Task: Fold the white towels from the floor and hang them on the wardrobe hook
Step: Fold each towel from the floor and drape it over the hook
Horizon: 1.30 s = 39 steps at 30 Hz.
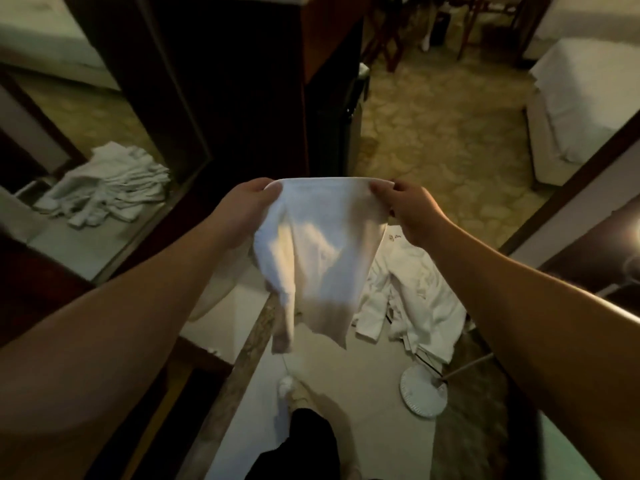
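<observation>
Head view: both hands, left hand (242,211) and right hand (412,211), pinch one towel (322,258) with their fingers, not yet hung; more towels (412,296) lie on the floor (450,140).

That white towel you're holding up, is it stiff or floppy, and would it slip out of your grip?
Probably floppy: the towel sags and creases below the top edge, which the left hand and right hand pinch. Likely light, since fingertip pinches alone carry it. It seems unlikely to slip; the cloth looks soft and matte, not glossy.
</observation>
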Available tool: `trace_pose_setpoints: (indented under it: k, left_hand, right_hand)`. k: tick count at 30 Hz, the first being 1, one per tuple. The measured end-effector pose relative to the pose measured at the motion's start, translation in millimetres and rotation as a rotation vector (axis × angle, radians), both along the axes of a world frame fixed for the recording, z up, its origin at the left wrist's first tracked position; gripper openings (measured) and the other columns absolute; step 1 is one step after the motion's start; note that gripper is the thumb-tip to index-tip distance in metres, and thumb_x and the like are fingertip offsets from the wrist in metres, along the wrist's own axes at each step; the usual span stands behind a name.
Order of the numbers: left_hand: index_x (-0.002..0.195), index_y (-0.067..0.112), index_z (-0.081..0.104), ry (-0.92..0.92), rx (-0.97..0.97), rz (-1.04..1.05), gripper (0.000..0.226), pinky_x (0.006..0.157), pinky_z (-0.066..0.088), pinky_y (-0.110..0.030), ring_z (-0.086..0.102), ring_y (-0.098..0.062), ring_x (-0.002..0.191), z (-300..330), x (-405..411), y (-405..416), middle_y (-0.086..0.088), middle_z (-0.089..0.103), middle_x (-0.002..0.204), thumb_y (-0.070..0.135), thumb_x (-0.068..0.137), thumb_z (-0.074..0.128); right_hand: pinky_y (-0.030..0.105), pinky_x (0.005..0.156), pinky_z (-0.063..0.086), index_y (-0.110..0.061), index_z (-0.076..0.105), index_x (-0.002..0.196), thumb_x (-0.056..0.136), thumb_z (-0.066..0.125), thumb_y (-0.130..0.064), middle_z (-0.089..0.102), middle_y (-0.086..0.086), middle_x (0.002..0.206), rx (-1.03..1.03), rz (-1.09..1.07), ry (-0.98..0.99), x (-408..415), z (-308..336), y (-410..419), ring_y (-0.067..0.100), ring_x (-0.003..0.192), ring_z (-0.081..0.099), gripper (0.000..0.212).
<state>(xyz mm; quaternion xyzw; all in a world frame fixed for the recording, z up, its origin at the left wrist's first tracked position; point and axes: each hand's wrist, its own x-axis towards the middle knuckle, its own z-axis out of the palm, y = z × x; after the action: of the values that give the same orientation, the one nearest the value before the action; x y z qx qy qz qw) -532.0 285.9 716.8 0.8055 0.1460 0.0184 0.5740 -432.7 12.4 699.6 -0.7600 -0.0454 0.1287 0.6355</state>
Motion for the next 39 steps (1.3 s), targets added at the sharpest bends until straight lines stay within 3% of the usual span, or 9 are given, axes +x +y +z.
trace_pose_setpoints:
  k: [4, 8, 12, 16, 20, 24, 28, 35, 39]
  left_hand:
    - [0.096, 0.034, 0.077, -0.009, 0.071, 0.036, 0.019, 0.078, 0.058, -0.036, 0.075, -0.019, 0.086, 54.3, -81.1, 10.7, 0.0, 0.077, 0.095, 0.044, 0.095, 0.061]
    - [0.087, 0.036, 0.079, 0.003, 0.112, 0.04, 0.009, 0.066, 0.056, -0.027, 0.076, -0.015, 0.081, 104.2, -161.2, 28.2, 0.003, 0.079, 0.09, 0.039, 0.09, 0.071]
    - [0.095, 0.023, 0.08, 0.124, 0.188, -0.057, 0.015, 0.088, 0.057, -0.036, 0.075, -0.022, 0.092, 144.6, -247.6, 44.4, -0.003, 0.079, 0.098, 0.036, 0.088, 0.075]
    - [0.103, 0.028, 0.078, 0.31, 0.324, -0.193, 0.026, 0.09, 0.055, -0.035, 0.075, -0.017, 0.095, 176.4, -344.0, 49.3, 0.003, 0.078, 0.102, 0.048, 0.087, 0.074]
    - [0.104, 0.025, 0.074, 0.437, 0.374, -0.189, 0.025, 0.068, 0.058, -0.023, 0.076, -0.014, 0.086, 183.6, -454.3, 53.8, 0.004, 0.079, 0.094, 0.042, 0.086, 0.074]
    - [0.103, 0.018, 0.074, 0.505, 0.548, -0.093, 0.033, 0.076, 0.059, -0.035, 0.074, -0.014, 0.078, 178.7, -572.2, 64.9, -0.002, 0.078, 0.091, 0.046, 0.086, 0.074]
    - [0.087, 0.018, 0.071, 0.589, 0.569, 0.047, 0.027, 0.051, 0.049, -0.022, 0.066, -0.008, 0.055, 180.2, -674.0, 83.2, 0.006, 0.072, 0.065, 0.045, 0.087, 0.075]
    - [0.104, 0.018, 0.073, 0.598, 0.531, 0.175, 0.035, 0.083, 0.059, -0.034, 0.073, -0.016, 0.087, 185.8, -805.4, 92.4, 0.002, 0.077, 0.095, 0.045, 0.082, 0.078]
    - [0.109, 0.016, 0.074, 0.55, 0.437, 0.259, 0.04, 0.083, 0.057, -0.027, 0.073, -0.013, 0.089, 179.1, -871.8, 86.0, 0.003, 0.078, 0.1, 0.042, 0.079, 0.08]
  right_hand:
    - [0.037, 0.082, 0.061, -0.021, 0.073, 0.102, 0.095, 0.069, -0.03, 0.075, 0.007, 0.105, 0.126, 0.046, 0.031, -64.1, 45.8, 13.7, 0.023, 0.094, 0.072, 0.012]
    - [0.042, 0.084, 0.06, -0.018, 0.073, 0.105, 0.09, 0.069, -0.036, 0.076, 0.013, 0.107, 0.167, 0.106, -0.032, -130.4, 82.1, 28.8, 0.03, 0.099, 0.073, 0.023]
    - [0.042, 0.08, 0.061, -0.031, 0.077, 0.097, 0.089, 0.067, -0.044, 0.078, 0.004, 0.099, 0.166, 0.157, -0.126, -198.6, 114.2, 46.1, 0.022, 0.092, 0.076, 0.018]
    - [0.053, 0.094, 0.058, -0.027, 0.074, 0.109, 0.088, 0.065, -0.049, 0.076, 0.006, 0.105, 0.177, 0.193, -0.205, -274.0, 135.2, 65.3, 0.027, 0.099, 0.073, 0.031]
    - [0.056, 0.096, 0.056, -0.024, 0.07, 0.116, 0.091, 0.062, -0.049, 0.073, 0.008, 0.108, 0.183, 0.236, -0.256, -364.2, 148.8, 84.9, 0.029, 0.103, 0.071, 0.036]
    - [0.048, 0.092, 0.058, -0.033, 0.069, 0.115, 0.092, 0.057, -0.054, 0.073, -0.003, 0.105, 0.125, 0.28, -0.318, -457.4, 152.7, 105.4, 0.019, 0.098, 0.071, 0.033]
    - [0.045, 0.086, 0.061, -0.043, 0.072, 0.098, 0.085, 0.059, -0.059, 0.075, -0.01, 0.093, 0.123, 0.308, -0.342, -526.7, 161.4, 121.2, 0.01, 0.086, 0.073, 0.024]
    - [0.045, 0.082, 0.063, -0.042, 0.073, 0.097, 0.078, 0.061, -0.062, 0.077, -0.007, 0.091, 0.163, 0.391, -0.304, -596.0, 167.2, 135.9, 0.014, 0.082, 0.075, 0.031]
    - [0.046, 0.079, 0.063, -0.04, 0.075, 0.095, 0.084, 0.063, -0.055, 0.077, -0.002, 0.092, 0.205, 0.403, -0.247, -626.9, 159.4, 135.6, 0.022, 0.087, 0.076, 0.022]
